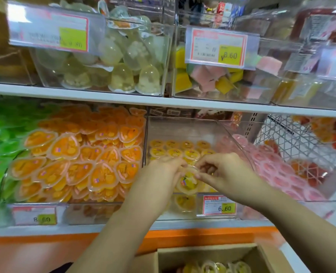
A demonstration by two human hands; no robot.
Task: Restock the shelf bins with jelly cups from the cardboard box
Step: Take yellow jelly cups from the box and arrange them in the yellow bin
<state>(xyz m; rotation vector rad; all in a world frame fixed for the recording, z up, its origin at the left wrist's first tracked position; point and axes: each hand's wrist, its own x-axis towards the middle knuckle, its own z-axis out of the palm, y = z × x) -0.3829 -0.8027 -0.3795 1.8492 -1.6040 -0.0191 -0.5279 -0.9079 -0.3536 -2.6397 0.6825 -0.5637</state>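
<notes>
Yellow jelly cup [186, 182] sits btwn both hands, low at the front of the clear bin [192, 127], lid tilted toward the camera. It's roundish, so no real long axis to line up. Right hand [225, 170] pinches its right rim w/ thumb + curled fingers. Left hand [162, 174] meets the left edge, but its fingers are blurred, so can't tell if it grips or only steadies. Rows of matching cups [175, 150] lie flat just behind the hands, deeper in the bin, so the drop spot is prob. straight down or slightly fwd. Cardboard box [202, 255] w/ spare cups [224, 267] is below, near the body, offset right; right arm looks nearer for the next pick.
</notes>
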